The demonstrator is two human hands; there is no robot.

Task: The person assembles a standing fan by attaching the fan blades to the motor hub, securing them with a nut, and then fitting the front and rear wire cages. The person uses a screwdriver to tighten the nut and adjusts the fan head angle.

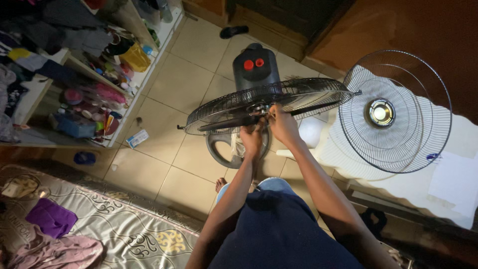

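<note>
Both my hands at the hub of a standing fan, its front grille off.

From the left: the cluttered shelf [74, 94] is well apart. My left hand [251, 140] is curled shut around the hub under the rear guard [264, 102], steadying it, forearm reaching straight up. My right hand [283, 125] pinches the centre beside the dark blade [229, 123], wrist bent inward. The removed front grille [396, 110] leans on the white surface [448, 184] at right, out of the way.
</note>
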